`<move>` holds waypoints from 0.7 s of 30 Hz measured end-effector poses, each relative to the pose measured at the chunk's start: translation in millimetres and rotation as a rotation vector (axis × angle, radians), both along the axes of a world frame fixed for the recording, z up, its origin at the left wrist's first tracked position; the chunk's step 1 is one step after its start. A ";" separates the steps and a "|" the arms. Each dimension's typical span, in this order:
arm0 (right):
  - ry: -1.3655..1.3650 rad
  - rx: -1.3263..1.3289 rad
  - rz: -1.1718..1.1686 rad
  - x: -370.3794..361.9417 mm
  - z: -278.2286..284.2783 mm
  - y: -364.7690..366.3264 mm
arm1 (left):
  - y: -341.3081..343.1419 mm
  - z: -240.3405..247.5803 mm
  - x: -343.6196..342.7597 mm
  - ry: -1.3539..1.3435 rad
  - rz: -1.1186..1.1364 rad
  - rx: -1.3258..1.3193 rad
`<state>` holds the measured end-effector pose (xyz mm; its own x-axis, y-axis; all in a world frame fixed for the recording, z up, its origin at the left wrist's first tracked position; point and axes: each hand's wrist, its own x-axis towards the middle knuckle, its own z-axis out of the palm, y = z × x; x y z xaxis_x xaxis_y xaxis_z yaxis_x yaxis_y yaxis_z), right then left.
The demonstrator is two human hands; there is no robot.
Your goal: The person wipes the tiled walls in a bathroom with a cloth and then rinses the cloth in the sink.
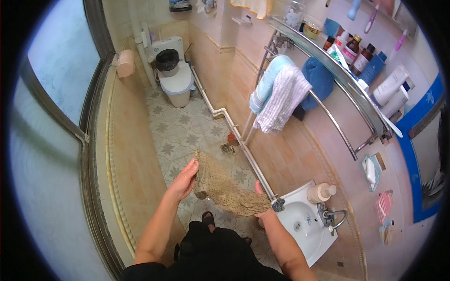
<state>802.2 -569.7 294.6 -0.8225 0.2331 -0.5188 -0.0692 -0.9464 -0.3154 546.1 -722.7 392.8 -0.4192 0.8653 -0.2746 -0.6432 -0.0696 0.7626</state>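
A tan, loosely knitted cloth (227,189) is stretched between my two hands, above the tiled floor and left of the washbasin (313,250). My left hand (185,180) grips its upper left end, with the thumb at the edge. At the other end, my right hand (264,206) is closed on the bunched cloth, which hides most of its fingers. The cloth hangs wider on the left and gathers into folds toward the right. A dark grey scrubber-like clump (278,204) sits at the basin's corner, close beside my right hand.
A pump bottle (320,192) and a faucet (335,218) stand at the basin. Towels (283,93) hang on a metal rack below a glass shelf (344,77) of bottles. A toilet (178,84) with a black-lined bin (167,62) stands far back. White pipes (236,131) follow the wall.
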 end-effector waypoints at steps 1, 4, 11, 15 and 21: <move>-0.093 0.109 -0.003 -5.2 -10.8 -2.4 | 1.1 8.1 -3.3 0.063 -0.102 0.016; 0.114 0.467 0.093 -16.4 57.7 -3.5 | -17.9 18.9 -12.8 0.142 -0.121 -0.042; -0.291 1.329 0.042 -12.4 61.8 0.6 | -38.9 -34.4 2.5 -0.029 -0.159 -0.113; -0.247 1.098 -0.236 11.1 63.5 9.0 | -26.8 -18.4 -6.8 0.127 -0.162 -0.136; -0.181 0.922 -0.530 30.8 71.1 0.1 | -24.5 -13.8 -19.0 0.050 -0.012 -0.116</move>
<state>833.0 -569.6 365.7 -0.4309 0.9001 -0.0649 -0.2808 -0.2022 -0.9382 527.1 -747.2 379.0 -0.4244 0.8343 -0.3520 -0.6042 0.0286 0.7963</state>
